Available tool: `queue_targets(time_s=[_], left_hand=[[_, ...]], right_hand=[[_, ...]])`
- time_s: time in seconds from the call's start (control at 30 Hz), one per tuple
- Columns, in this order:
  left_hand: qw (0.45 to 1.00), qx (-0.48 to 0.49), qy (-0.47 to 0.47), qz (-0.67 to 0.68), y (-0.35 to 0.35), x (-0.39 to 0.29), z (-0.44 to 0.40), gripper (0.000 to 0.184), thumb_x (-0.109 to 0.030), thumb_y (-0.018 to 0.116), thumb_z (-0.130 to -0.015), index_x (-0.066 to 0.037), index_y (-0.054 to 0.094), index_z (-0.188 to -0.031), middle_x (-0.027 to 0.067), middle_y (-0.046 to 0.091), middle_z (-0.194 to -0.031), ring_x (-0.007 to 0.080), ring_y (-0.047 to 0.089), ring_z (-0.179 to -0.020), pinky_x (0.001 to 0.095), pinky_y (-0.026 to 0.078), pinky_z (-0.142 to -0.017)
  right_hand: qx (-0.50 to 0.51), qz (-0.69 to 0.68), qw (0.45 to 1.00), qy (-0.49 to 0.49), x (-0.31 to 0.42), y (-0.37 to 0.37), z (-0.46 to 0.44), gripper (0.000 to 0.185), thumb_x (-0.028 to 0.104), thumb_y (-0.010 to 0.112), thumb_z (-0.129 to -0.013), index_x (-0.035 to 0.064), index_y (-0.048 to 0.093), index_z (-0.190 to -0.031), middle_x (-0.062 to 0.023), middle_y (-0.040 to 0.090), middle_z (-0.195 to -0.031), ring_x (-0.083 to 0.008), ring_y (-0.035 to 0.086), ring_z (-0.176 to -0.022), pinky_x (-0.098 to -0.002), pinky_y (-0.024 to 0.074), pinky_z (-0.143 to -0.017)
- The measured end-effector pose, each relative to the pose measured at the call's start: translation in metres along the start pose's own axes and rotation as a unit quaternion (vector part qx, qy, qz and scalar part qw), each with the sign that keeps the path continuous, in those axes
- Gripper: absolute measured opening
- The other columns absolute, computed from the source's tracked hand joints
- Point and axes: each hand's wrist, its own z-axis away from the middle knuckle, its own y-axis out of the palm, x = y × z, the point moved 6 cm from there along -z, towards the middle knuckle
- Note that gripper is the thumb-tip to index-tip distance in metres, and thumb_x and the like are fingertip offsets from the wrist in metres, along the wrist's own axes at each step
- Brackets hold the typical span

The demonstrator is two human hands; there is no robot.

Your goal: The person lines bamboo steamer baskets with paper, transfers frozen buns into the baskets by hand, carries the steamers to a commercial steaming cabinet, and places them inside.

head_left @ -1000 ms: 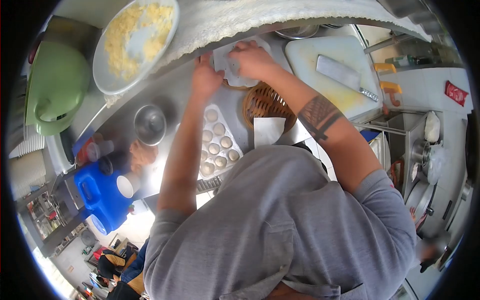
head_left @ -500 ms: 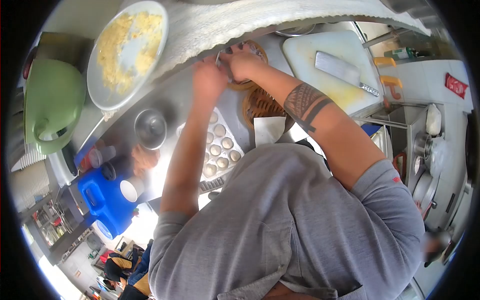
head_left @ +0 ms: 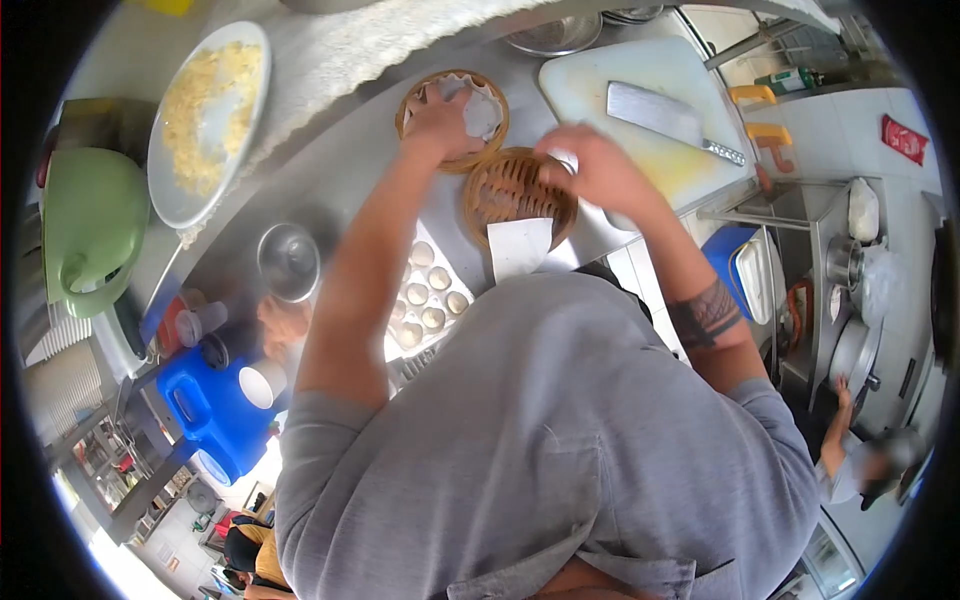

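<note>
My left hand is spread over a round bamboo basket lined with white paper, its fingers apart on the paper. Just above a second bamboo basket, at its right edge, my right hand is blurred, and whether it holds anything is unclear. A square of white paper lies over the near rim of that basket. Left of it, partly behind my left forearm, a white tray carries several round pale dough pieces.
A cleaver rests on a cutting board at the right. At the left are a steel bowl, a blue jug, a green container and a plate of yellow food. People are visible at the lower left and lower right.
My hands have moved apart; the right one went from the lined basket to the second basket. The lined basket is now more fully in view, with paper spread inside.
</note>
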Motion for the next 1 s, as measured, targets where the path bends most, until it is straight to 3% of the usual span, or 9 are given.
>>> queue_targets(time_s=[0.1, 0.27, 0.33, 0.4, 0.5, 0.6, 0.83, 0.93, 1.0], left_hand=[[1.0, 0.025, 0.0, 0.002, -0.001, 0.003, 0.007, 0.081, -0.044, 0.08, -0.076, -0.02, 0.048, -0.147, 0.0274, 0.026, -0.16, 0.0554, 0.033, -0.139, 0.0503, 0.045, -0.109], [0.966, -0.135, 0.08, 0.207, -0.032, -0.012, 0.092, 0.048, -0.026, 0.071, -0.089, -0.006, 0.059, -0.131, 0.0171, 0.057, -0.133, 0.0336, 0.059, -0.119, 0.0446, 0.051, -0.097], [0.917, 0.125, 0.088, 0.368, -0.024, -0.048, 0.152, 0.039, -0.019, 0.07, -0.091, -0.004, 0.061, -0.126, 0.0136, 0.062, -0.124, 0.0246, 0.065, -0.104, 0.0381, 0.054, -0.088], [0.886, 0.008, 0.177, 0.429, -0.026, -0.073, 0.201, 0.036, -0.02, 0.075, -0.09, -0.001, 0.06, -0.117, 0.0116, 0.062, -0.117, 0.021, 0.064, -0.096, 0.0342, 0.054, -0.084], [0.819, -0.254, 0.028, 0.514, -0.02, -0.069, 0.232, 0.038, -0.019, 0.079, -0.088, -0.001, 0.058, -0.114, 0.0103, 0.061, -0.113, 0.0193, 0.063, -0.091, 0.0323, 0.053, -0.084], [0.842, -0.281, 0.02, 0.46, -0.023, -0.072, 0.251, 0.04, -0.016, 0.08, -0.087, -0.001, 0.055, -0.114, 0.0099, 0.061, -0.107, 0.0189, 0.062, -0.091, 0.032, 0.054, -0.084], [0.694, -0.074, -0.053, 0.714, 0.008, -0.083, 0.224, 0.027, -0.02, 0.07, -0.096, 0.001, 0.062, -0.111, 0.0057, 0.068, -0.097, 0.0109, 0.064, -0.091, 0.0261, 0.051, -0.069], [0.663, -0.046, -0.089, 0.742, 0.019, -0.075, 0.223, 0.028, -0.028, 0.071, -0.095, 0.0, 0.068, -0.095, 0.0014, 0.067, -0.082, 0.0064, 0.057, -0.072, 0.0249, 0.046, -0.065], [0.656, -0.017, -0.051, 0.753, 0.02, -0.068, 0.222, 0.018, -0.02, 0.068, -0.099, -0.003, 0.069, -0.092, -0.002, 0.066, -0.084, 0.0056, 0.056, -0.077, 0.0232, 0.046, -0.071]], right_hand=[[0.074, -0.056, 0.989, -0.119, 0.014, 0.053, 0.054, 0.049, 0.013, 0.083, -0.07, 0.0074, 0.07, -0.117, -0.013, 0.065, -0.126, -0.0354, 0.053, -0.124, -0.0462, 0.0421, -0.108], [0.105, 0.024, 0.982, -0.158, 0.006, 0.091, 0.076, 0.044, 0.0, 0.071, -0.073, 0.0081, 0.072, -0.117, -0.0102, 0.068, -0.121, -0.0303, 0.053, -0.126, -0.0491, 0.0382, -0.11], [0.105, 0.005, 0.983, -0.153, 0.009, 0.088, 0.08, 0.043, -0.005, 0.063, -0.074, 0.0067, 0.071, -0.115, -0.0104, 0.069, -0.114, -0.0314, 0.056, -0.12, -0.0477, 0.0427, -0.105], [0.002, -0.145, 0.982, -0.122, 0.005, 0.076, 0.08, 0.039, -0.006, 0.06, -0.075, 0.0052, 0.072, -0.111, -0.0107, 0.068, -0.111, -0.0337, 0.058, -0.113, -0.0453, 0.0468, -0.098], [-0.04, -0.167, 0.984, -0.051, 0.022, 0.055, 0.077, 0.026, 0.0, 0.059, -0.084, 0.0018, 0.071, -0.107, -0.0154, 0.068, -0.104, -0.0355, 0.063, -0.101, -0.0434, 0.0507, -0.086], [-0.065, -0.159, 0.983, 0.068, 0.031, 0.048, 0.084, 0.019, 0.014, 0.065, -0.09, -0.0007, 0.069, -0.102, -0.0203, 0.068, -0.089, -0.039, 0.066, -0.082, -0.0453, 0.0515, -0.073], [-0.062, 0.015, 0.998, -0.014, 0.052, 0.065, 0.093, 0.041, 0.037, 0.074, -0.088, -0.0011, 0.062, -0.079, -0.0222, 0.067, -0.08, -0.0393, 0.065, -0.072, -0.0461, 0.0515, -0.067], [0.044, -0.101, 0.993, 0.048, 0.048, 0.064, 0.101, 0.041, 0.04, 0.076, -0.087, -0.0002, 0.067, -0.084, -0.0153, 0.067, -0.073, -0.0287, 0.064, -0.06, -0.0391, 0.0525, -0.059], [0.124, -0.299, 0.932, 0.163, 0.042, 0.065, 0.109, 0.028, 0.027, 0.072, -0.094, 0.0008, 0.071, -0.104, -0.001, 0.067, -0.076, -0.0071, 0.06, -0.059, -0.0261, 0.0469, -0.053]])
